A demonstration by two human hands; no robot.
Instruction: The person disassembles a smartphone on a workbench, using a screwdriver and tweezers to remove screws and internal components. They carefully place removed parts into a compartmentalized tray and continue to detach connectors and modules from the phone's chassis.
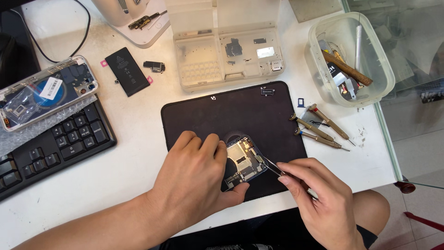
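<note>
Clear plastic tub (384, 78) holds tools; parts tray (229, 60) holds small components.

opened phone (243, 162) half hidden under left hand (196, 178), keyboard (51, 146) cut off

White bench (125, 153) all round, a plain black rectangular work mat (259, 115) at its middle. On it, the opened phone body (243, 162): silver plates, blue rim. Black keyboard (60, 143) at the left edge, black flat battery (126, 71) with pink tabs, brass-coloured screwdrivers (319, 129) right.
</note>
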